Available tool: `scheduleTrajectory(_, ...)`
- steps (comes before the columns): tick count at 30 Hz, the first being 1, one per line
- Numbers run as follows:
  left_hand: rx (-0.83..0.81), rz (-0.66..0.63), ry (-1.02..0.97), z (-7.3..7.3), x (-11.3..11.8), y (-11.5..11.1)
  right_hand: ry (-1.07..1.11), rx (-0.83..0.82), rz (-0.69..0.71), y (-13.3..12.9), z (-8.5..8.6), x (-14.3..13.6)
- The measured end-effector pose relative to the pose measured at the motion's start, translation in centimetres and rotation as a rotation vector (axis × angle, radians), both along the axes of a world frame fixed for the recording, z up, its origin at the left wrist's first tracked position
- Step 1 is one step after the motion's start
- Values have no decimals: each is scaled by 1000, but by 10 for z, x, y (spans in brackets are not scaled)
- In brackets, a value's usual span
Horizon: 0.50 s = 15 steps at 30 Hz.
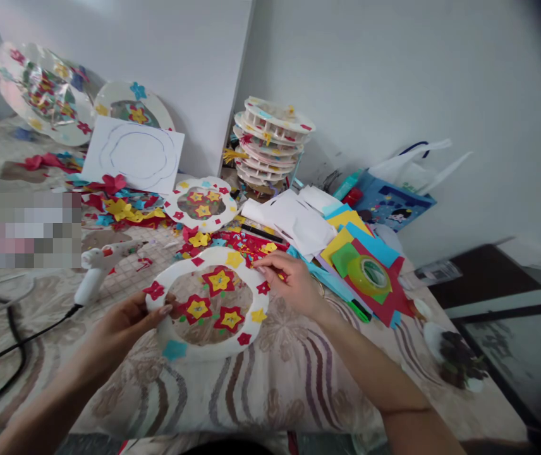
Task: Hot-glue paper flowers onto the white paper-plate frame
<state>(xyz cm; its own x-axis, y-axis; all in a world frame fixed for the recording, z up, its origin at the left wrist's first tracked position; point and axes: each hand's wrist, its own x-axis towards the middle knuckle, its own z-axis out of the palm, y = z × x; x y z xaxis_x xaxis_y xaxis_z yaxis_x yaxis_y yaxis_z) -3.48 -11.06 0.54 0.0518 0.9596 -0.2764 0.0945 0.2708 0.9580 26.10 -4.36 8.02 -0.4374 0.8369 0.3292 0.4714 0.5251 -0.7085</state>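
Observation:
A white scalloped paper ring point(170, 335) with a see-through middle is held tilted above the table. Red, yellow and blue paper flowers decorate its rim, and red-and-yellow flowers point(198, 308) sit on the clear middle. My left hand point(131, 319) grips the ring's left edge, thumb on top and fingers partly hidden behind. At the upper right rim, my right hand point(294, 281) has its fingertips pinched together; what lies between them is too small to make out. Just behind the ring lie loose paper flowers point(199, 239) and red scraps.
A white glue gun point(93, 278) with a black cord lies left. Behind stand a smaller decorated ring point(176, 212), a drawn-on white sheet point(133, 155) and a stacked paper lantern point(270, 148). Coloured paper point(394, 284), a tape roll point(369, 275) and a blue bag point(394, 202) are right.

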Motion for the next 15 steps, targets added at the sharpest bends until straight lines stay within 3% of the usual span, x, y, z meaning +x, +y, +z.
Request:
scheduleTrajectory(6, 8, -9, -12, -2, -1, 0, 61, -202, -12, 1, -2, 3)
scheduleTrajectory(15, 9, -40, -19, 7, 3, -3, 98, -544, 221, 12, 5, 5)
